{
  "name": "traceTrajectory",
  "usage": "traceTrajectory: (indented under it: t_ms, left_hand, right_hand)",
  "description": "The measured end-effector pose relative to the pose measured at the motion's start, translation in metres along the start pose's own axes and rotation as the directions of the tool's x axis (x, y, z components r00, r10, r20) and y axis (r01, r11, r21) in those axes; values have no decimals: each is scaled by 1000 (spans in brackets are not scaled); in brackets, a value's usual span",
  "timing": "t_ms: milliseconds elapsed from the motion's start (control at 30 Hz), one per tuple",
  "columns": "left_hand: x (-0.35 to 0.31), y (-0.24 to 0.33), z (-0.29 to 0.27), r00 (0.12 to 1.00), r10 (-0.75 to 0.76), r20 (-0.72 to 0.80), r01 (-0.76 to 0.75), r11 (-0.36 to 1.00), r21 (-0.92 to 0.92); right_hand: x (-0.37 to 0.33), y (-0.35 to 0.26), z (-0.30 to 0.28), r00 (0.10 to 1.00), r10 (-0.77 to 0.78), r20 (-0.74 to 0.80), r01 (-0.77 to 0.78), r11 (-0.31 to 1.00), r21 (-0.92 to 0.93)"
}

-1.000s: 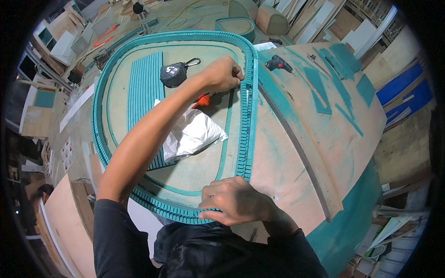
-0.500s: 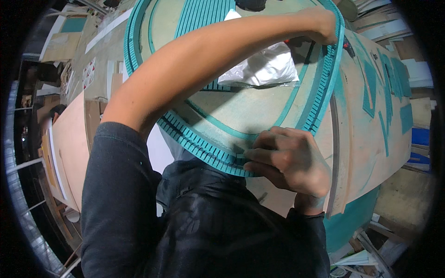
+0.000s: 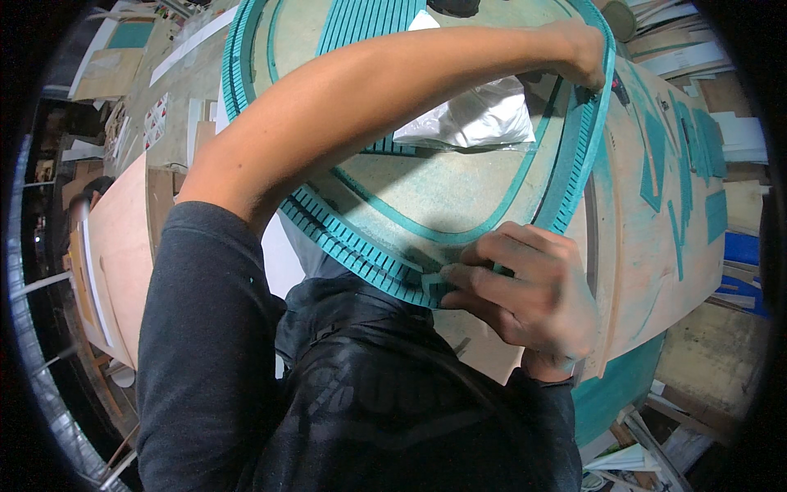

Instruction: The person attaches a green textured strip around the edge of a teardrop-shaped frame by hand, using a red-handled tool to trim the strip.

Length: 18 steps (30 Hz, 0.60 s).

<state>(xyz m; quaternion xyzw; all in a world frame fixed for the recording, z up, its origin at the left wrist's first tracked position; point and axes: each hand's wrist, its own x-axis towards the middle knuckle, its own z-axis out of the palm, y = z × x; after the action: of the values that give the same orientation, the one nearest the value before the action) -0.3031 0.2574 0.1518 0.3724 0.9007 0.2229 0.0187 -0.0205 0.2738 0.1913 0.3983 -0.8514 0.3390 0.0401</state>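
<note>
A large oval board (image 3: pixel 422 184) lies in front of me, edged by a curved teal strip (image 3: pixel 340 244) cut with many slots. My left arm crosses over the board to its far right side. There my left hand (image 3: pixel 578 53) is closed over the teal strip, its fingertips partly hidden. At the near edge my right hand (image 3: pixel 537 287) pinches a small pale teal block (image 3: pixel 432 287) against the slotted strip. A white plastic bag (image 3: pixel 475 119) rests on the board, partly under my left forearm.
Right of the board stands a wooden table (image 3: pixel 627 213) with flat teal pieces (image 3: pixel 653 164) and a dark tool (image 3: pixel 620 88) with red on it. A pale wooden panel (image 3: pixel 119 254) stands at the left. Boards and offcuts (image 3: pixel 672 61) are stacked at the far right.
The board has shifted slightly to the right. My right hand has moved a little right, showing more of the small block in its fingers. My left hand keeps its hold on the rim.
</note>
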Motion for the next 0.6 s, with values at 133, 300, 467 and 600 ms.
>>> traceTrajectory:
  t_ms: [133, 300, 467, 600]
  left_hand:
    - [0, -6, 5, 997, -72, -23, 71, 996, -51]
    - [-25, 22, -14, 997, 69, 15, -68, 995, -72]
    - [-40, 8, -22, 995, -16, 103, 45, 959, -281]
    - [-49, 23, -13, 991, -121, 56, 132, 947, -293]
  right_hand:
    - [10, -4, 12, 993, 101, -65, -99, 995, 20]
    - [10, -1, 34, 989, 138, -60, -148, 967, -206]
    - [20, 5, 47, 991, 102, -84, -108, 991, -75]
    - [18, 10, 47, 985, 103, -139, -108, 994, -29]
